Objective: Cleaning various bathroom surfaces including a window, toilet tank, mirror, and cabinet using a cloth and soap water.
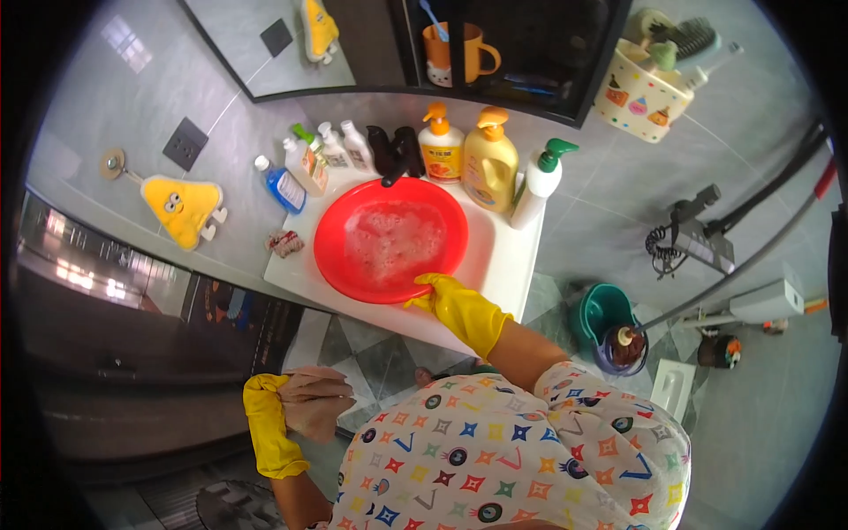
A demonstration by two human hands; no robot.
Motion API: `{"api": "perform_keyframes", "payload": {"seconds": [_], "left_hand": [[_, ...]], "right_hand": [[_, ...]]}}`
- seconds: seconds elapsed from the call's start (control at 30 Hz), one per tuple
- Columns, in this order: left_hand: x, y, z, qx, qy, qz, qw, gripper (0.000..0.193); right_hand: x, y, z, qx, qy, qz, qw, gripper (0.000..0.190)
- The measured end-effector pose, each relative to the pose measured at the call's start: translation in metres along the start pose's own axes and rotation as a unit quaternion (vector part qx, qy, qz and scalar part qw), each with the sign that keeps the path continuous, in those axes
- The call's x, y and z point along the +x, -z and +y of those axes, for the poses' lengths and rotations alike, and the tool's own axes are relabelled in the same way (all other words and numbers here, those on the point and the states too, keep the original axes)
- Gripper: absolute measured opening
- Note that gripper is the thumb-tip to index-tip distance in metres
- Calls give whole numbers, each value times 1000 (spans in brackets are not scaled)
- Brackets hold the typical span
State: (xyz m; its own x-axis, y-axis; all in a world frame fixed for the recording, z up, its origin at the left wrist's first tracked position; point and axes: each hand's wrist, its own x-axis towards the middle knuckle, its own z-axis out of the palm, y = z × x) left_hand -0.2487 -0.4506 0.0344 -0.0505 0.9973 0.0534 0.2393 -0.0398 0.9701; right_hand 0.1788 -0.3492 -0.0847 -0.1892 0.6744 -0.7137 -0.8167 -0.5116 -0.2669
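Note:
A red plastic basin [324, 248] of sudsy water [396, 240] rests on the white washbasin counter [510, 265]. My right hand [454, 308], in a yellow rubber glove, grips the basin's near rim, with the thumb over the edge. Low on the left, my left hand [266, 417], gloved the same way, holds a brownish-pink cloth [319, 403] that hangs bunched beside my body, away from the basin. Part of the cloth is hidden by the glove.
Behind the basin stand several bottles, among them a yellow pump bottle [490, 165], a white green-topped pump bottle [536, 182] and a blue bottle [281, 185]. A crumpled scrubber or cloth [285, 243] lies left. A green mop bucket [589, 311] stands on the floor at right.

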Motion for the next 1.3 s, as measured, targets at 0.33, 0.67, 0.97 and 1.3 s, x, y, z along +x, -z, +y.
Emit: {"api": "perform_keyframes", "payload": {"seconds": [0.33,0.67,0.97,1.3], "left_hand": [[117,-34,97,333,-302,-64,891,17],[76,-277,148,151,-534,-142,820,22],[57,-325,224,-188,10,-635,749,47],[35,-337,274,-198,4,-426,883,57]], "right_hand": [[-136,-18,3,-264,-7,-146,953,76],[-126,-67,17,23,295,-497,815,65],[-244,10,-103,129,83,-595,789,66],[-352,-58,-238,-10,614,-393,684,53]]}}
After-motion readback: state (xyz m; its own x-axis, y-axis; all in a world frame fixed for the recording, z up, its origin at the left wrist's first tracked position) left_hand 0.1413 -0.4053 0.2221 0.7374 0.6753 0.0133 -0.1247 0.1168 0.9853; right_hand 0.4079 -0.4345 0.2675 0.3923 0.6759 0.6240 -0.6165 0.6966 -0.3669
